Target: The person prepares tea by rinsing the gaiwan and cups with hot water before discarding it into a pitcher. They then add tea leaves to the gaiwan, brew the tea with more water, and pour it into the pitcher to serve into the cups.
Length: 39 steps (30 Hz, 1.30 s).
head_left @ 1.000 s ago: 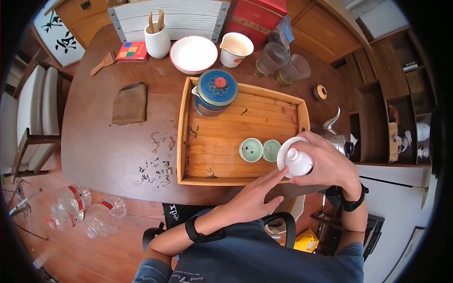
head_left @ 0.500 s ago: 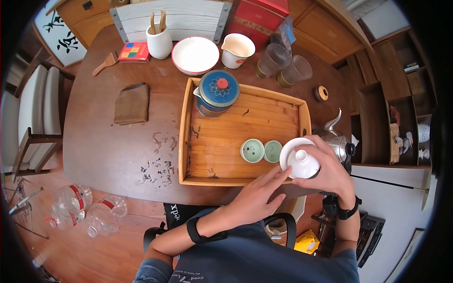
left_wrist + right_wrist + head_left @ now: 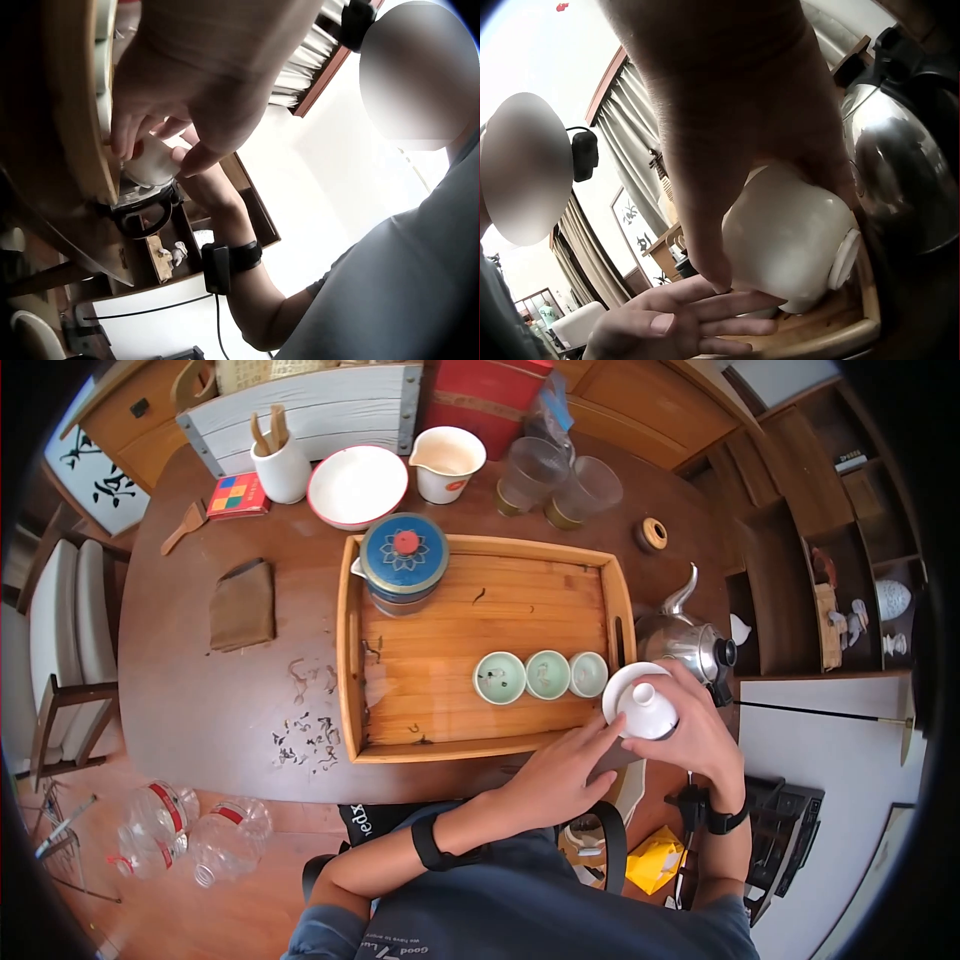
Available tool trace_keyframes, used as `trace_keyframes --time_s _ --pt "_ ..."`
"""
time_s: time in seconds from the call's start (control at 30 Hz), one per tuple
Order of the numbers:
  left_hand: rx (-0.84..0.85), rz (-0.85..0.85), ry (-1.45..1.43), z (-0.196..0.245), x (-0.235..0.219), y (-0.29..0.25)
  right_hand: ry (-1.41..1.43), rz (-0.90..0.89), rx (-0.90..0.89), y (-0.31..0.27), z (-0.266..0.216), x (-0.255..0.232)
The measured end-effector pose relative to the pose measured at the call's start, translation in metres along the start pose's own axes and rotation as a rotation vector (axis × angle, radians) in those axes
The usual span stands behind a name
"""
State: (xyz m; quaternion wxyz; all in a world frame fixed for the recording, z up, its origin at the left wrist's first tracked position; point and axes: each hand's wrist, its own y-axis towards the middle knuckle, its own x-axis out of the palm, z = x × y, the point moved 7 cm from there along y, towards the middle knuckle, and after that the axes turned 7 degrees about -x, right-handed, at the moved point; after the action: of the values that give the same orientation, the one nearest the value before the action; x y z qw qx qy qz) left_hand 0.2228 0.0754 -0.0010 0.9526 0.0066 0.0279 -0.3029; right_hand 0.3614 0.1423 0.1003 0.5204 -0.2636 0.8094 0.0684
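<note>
My right hand grips a white gaiwan by its rim, over the tray's right front corner. The bowl is tilted, its lid is on, and its foot ring shows in the right wrist view. My left hand reaches in from the left with fingers extended, fingertips right at the gaiwan's rim. Three pale green cups stand in a row on the wooden tray, just left of the gaiwan. Dark bits lie in the leftmost cup.
A blue-lidded teapot stands in the tray's back left corner. Right of the tray is a steel kettle. Behind are a white bowl, a spouted pitcher and two clear cups. A brown cloth and scattered leaves lie left.
The gaiwan has moved right relative to the tray with both hands, uncovering the third green cup. It tilts differently now, its lid knob pointing further up in view. The head view has shifted.
</note>
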Motion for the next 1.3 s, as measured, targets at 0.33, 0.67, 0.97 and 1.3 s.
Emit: trace_keyframes --time_s 0.33,0.67,0.97,1.3 --pt "0.017 -0.018 -0.202 -0.009 0.000 0.008 -0.068 -0.173 -0.038 0.027 -0.005 -0.008" --pt "0.041 -0.021 -0.317 -0.013 -0.002 0.009 -0.088 -0.275 -0.016 0.044 -0.009 -0.010" --pt "0.113 0.001 -0.363 -0.009 -0.005 0.005 -0.157 -0.364 0.004 0.057 -0.022 -0.014" --pt "0.103 -0.058 -0.399 -0.004 -0.003 0.007 -0.208 -0.403 -0.026 0.062 -0.031 -0.023"
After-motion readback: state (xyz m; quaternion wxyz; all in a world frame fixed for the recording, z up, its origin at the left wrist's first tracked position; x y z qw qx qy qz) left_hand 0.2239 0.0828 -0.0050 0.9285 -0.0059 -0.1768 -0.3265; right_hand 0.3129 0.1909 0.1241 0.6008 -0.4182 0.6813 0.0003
